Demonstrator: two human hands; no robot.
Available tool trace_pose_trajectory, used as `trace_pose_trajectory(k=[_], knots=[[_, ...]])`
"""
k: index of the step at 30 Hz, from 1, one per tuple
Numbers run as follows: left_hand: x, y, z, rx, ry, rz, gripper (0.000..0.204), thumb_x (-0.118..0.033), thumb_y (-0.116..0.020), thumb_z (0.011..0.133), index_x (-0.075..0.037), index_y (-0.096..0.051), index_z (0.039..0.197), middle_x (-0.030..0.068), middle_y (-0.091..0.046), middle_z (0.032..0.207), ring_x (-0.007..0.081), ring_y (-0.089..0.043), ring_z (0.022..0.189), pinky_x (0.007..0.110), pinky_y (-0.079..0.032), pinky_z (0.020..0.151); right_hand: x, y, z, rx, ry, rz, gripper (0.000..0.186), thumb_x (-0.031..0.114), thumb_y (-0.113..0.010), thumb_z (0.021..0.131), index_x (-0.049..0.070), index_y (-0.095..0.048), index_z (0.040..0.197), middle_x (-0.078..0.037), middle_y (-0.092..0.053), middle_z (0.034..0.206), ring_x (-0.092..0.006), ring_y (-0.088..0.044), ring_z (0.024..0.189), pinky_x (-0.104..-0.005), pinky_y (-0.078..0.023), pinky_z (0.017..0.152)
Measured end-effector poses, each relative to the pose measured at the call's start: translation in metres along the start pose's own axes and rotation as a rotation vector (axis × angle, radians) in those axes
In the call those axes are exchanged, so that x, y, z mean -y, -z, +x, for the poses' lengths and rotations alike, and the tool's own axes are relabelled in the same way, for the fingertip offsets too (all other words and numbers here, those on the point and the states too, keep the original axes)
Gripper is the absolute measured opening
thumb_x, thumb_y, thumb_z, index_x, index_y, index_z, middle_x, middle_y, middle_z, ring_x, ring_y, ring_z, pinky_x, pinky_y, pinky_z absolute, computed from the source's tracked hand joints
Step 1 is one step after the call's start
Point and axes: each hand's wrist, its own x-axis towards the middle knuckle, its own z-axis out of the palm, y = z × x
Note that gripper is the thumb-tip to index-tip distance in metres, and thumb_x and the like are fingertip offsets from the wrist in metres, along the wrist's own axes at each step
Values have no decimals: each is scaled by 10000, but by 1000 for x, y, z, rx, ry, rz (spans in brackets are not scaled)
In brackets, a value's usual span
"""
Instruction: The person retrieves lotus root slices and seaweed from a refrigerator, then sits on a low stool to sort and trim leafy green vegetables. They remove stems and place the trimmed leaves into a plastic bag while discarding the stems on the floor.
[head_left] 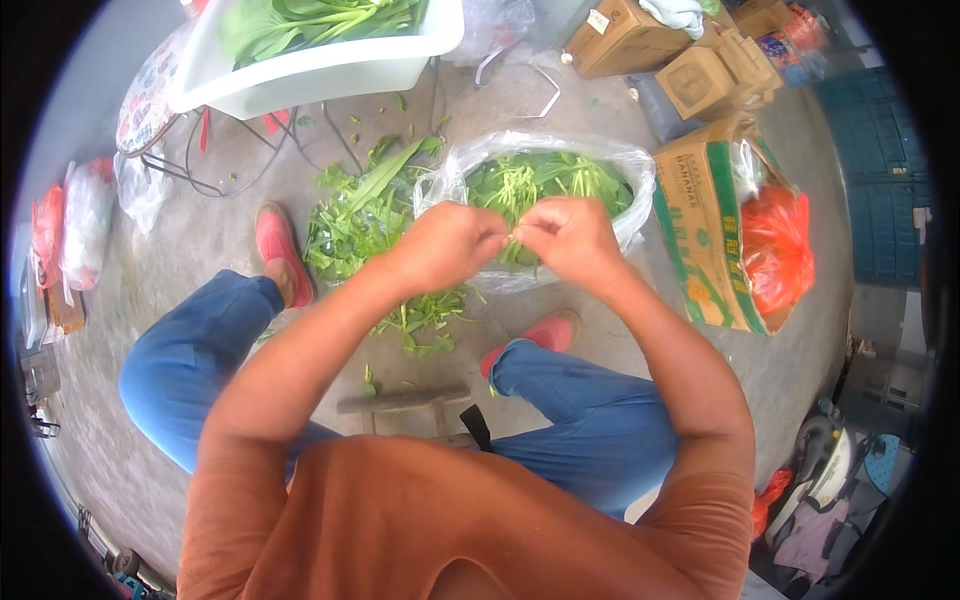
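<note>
My left hand (452, 241) and my right hand (572, 237) meet fingertip to fingertip above a clear plastic bag (643, 190). Both are closed in a pinch; what lies between the fingertips is too small to make out, though pale green stems show right around them. Leafy greens (590, 180) with light stems fill the open bag. To its left, a loose heap of cut leaves and stems (345, 225) is spread over the floor, and some of it reaches below my left wrist.
A white plastic tub (330, 85) of long green leaves stands on a round stool (150, 90) at the far left. A banana carton (705, 220) with a red bag (775, 250) sits right of the greens. Before me is a low wooden stool (400, 402); cardboard boxes (625, 40) stand far right.
</note>
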Motion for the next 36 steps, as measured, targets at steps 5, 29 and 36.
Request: trace_pose_trajectory(k=[5, 29, 36], knots=[[-1, 2, -3, 53, 153, -62, 201, -229, -541, 829, -45, -607, 876, 149, -604, 730, 318, -576, 684, 383, -460, 667, -23, 0, 4, -46, -208, 158, 128, 135, -636, 798, 17, -616, 753, -20, -594, 646, -69, -522, 536, -219, -412, 469], [20, -2, 4, 211, 318, -734, 154, -185, -631, 807, -39, -655, 848, -15, -594, 716, 58, -487, 670, 231, -397, 618, -16, -4, 4, 197, -318, 491, 196, 189, -627, 832, 58, -559, 704, 45, -488, 598, -38, -412, 551, -205, -340, 500], [30, 31, 2, 638, 393, -562, 182, -178, -641, 780, -15, -657, 859, 15, -624, 741, 83, -521, 682, 248, -416, 631, -5, -20, -3, 446, 65, 219, 173, 160, -654, 781, 37, -572, 691, -20, -460, 532, -64, -448, 538, -274, -363, 483]])
